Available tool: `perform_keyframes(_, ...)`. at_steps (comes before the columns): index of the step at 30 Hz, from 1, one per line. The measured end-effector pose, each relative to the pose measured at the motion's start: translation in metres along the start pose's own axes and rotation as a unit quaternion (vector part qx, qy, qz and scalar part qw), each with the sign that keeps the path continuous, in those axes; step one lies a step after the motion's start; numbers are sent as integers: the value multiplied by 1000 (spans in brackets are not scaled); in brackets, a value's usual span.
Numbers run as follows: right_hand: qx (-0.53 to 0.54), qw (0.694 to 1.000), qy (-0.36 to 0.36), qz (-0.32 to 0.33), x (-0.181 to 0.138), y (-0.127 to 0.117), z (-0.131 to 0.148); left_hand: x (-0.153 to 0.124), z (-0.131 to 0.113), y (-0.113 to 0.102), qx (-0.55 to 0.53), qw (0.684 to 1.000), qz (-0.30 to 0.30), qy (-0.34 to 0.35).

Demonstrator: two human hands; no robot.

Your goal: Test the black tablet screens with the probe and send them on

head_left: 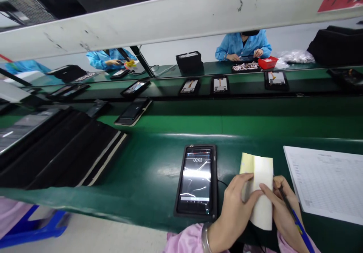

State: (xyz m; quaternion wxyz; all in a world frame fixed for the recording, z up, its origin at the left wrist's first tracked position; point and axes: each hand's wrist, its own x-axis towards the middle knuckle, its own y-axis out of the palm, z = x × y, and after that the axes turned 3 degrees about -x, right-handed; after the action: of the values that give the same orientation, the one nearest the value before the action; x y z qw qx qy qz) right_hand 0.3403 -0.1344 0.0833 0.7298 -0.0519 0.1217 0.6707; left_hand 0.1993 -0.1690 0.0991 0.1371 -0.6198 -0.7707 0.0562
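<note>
Grasping paper (263,170): both hands, raised over the near edge of the green table (147,170). Paper: one piece, a white strip against a yellow part, between the two hands, tilted up from the table.

Left hand (235,204): fingers and thumb closed on the paper's left side; metal bangle (206,238) at the wrist, pink sleeve.

Right hand (286,211): thumb pressed on the white face, pen (295,215) tucked in the same grip, its blue end pointing down and away from the paper.

Just left of the left hand: phone (197,181), lying in a black tray (214,207), screen lit, reading 00:02; cable (222,182) at the tray's right side.

Just right of the right hand: form (329,185), one, white, printed with a grid, flat.

Well left of the hands: black stack (65,147), light strips along its right side.

Well beyond the hands: several devices in black trays; red box (268,62); two co-workers in blue, hands at work.
</note>
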Motion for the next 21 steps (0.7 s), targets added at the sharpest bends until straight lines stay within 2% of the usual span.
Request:
perform_keyframes(3,40,999,17,12,-11,9,10,0,-12,-7,-56,998,-30,-19)
perform_keyframes(8,59,997,41,24,-23,15,16,2,-26,-21,-150,981,-23,-124)
perform_keyframes(11,51,998,39,18,-28,18,16,6,-27,-30,-222,961,-15,-165)
perform_keyframes(14,49,997,47,29,-30,21,16,10,-22,-37,-308,930,18,-201)
perform_keyframes(18,37,997,60,37,-30,26,16,14,-15,-45,-370,905,31,-209)
perform_keyframes(21,12,997,60,44,-28,31,15,13,-13,-50,-341,922,12,-184)
